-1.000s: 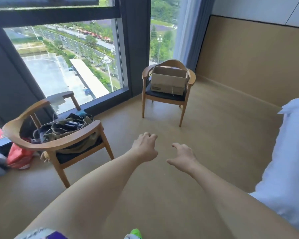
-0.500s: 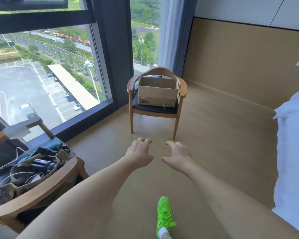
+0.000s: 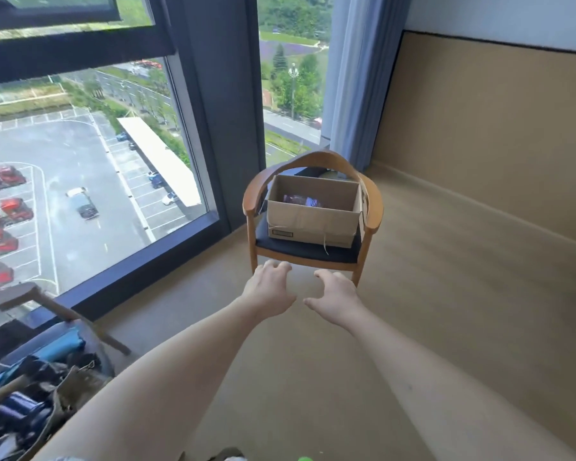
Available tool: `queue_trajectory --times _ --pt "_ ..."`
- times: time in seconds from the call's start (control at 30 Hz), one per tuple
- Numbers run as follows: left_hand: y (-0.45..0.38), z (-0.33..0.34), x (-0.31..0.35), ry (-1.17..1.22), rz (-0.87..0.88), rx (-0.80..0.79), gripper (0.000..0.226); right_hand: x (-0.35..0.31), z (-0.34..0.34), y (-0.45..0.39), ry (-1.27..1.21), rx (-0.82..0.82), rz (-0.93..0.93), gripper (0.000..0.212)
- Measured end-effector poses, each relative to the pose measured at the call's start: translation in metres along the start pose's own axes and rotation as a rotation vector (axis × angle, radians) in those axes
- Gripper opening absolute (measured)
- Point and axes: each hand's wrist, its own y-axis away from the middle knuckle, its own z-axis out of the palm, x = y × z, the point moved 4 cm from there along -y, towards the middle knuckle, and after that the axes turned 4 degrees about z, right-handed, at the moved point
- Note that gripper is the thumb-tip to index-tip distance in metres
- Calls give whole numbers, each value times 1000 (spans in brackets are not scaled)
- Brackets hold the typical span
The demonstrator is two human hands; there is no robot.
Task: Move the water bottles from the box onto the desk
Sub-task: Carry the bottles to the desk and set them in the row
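An open cardboard box (image 3: 310,224) rests on the dark seat of a wooden armchair (image 3: 373,207) by the window. Inside the box a purple-labelled bottle (image 3: 301,200) lies on its side; the remainder of the box's inside is hidden by its front wall. My left hand (image 3: 268,287) and my right hand (image 3: 335,294) are stretched out side by side just short of the chair's front edge. Both hold nothing, with fingers curled loosely and apart. No desk is in view.
A second wooden chair (image 3: 47,327) heaped with bags and cables stands at the lower left. A floor-to-ceiling window (image 3: 80,161) fills the left, a blue curtain (image 3: 353,78) hangs behind the chair, and a panelled wall (image 3: 496,128) runs along the right. Tan floor (image 3: 446,294) lies between.
The view has moved closer to the chair with the box, so the box's inside now shows. Both hands stay extended and empty. The cluttered chair has slid to the lower left.
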Motion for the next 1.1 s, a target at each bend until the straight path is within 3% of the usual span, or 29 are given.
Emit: queue_trajectory --times 0.23,0.67,0.97,1.1 --pt "-119 -2 -22 26 34 -31 57 -17 -10 -118 27 -18 37 74" --pt "-391 -75 -90 10 139 -125 49 -77 -42 -346 -13 30 263 68" --pt "-500 -47 -100 40 135 -267 62 -62 -37 -451 -20 -70 379 66" --pt "-557 -31 -104 64 79 -278 52 -44 -37 -516 -19 -132 389 68"
